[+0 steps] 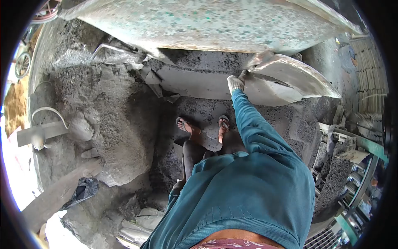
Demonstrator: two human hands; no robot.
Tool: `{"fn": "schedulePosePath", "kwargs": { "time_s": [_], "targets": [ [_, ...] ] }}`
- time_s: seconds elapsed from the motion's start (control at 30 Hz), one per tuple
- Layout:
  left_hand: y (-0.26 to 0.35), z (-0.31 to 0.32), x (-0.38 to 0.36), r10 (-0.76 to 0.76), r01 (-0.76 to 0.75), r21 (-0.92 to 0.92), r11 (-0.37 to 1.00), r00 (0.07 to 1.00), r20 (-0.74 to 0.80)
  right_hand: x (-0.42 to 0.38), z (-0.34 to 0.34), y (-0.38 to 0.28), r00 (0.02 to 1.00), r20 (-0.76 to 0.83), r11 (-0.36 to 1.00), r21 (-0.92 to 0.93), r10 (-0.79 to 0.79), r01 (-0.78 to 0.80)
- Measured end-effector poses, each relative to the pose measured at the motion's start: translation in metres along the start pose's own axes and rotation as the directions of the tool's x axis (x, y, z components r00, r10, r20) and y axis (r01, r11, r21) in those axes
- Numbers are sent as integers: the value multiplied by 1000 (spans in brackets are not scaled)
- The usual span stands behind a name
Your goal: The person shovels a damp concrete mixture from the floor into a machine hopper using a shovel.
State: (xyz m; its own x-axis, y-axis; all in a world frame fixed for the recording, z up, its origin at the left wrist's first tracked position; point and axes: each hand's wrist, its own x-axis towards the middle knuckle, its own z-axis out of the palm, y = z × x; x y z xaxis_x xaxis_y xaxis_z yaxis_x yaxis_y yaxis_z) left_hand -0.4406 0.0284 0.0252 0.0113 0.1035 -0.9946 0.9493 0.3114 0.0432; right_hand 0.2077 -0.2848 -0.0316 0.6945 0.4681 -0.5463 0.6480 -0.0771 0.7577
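My right hand, in a pale knitted glove, reaches forward with its fingers wrapped round a short grey handle-like piece. This piece meets the edge of a curved, dust-covered slab. A long grey panel lies just left of the hand, below a large speckled board. My left hand is low beside my left thigh, mostly hidden by the teal sleeve and leg; its fingers cannot be made out.
Rough grey rock or concrete rises at the left, with a flat trowel-like tool and a wooden plank. My sandalled feet stand on dark gritty ground. A green metal frame and stacked sheets are at the right.
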Motion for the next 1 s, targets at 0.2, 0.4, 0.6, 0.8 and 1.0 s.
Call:
{"fn": "schedulePosePath", "kwargs": {
  "time_s": [0.2, 0.4, 0.6, 0.8, 1.0],
  "targets": [
    [-17, -22, -5, -39, 41, -51, 998, 998, 39, 44, -94, -3, 989, 124, 996, 1, 84, -85],
    [-17, -56, -10, -69, 76, -87, 993, 994, 81, 177, -299, -68, 795, 409, -95, 906, 449, -412],
    [-12, -76, -6, -80, 91, -102, 991, 991, 104, 192, -430, -72, 844, -425, -532, -655, -327, -536],
    [15, -86, 17, -62, 67, -35, 997, 990, 128, 56, -292, -106, 995, 65, -985, -155, 70, 80],
    [47, -81, 37, -20, 15, 44, 999, 993, 120, -84, -101, -43, 646, 741, -596, 607, 184, -526]
  ]
}}
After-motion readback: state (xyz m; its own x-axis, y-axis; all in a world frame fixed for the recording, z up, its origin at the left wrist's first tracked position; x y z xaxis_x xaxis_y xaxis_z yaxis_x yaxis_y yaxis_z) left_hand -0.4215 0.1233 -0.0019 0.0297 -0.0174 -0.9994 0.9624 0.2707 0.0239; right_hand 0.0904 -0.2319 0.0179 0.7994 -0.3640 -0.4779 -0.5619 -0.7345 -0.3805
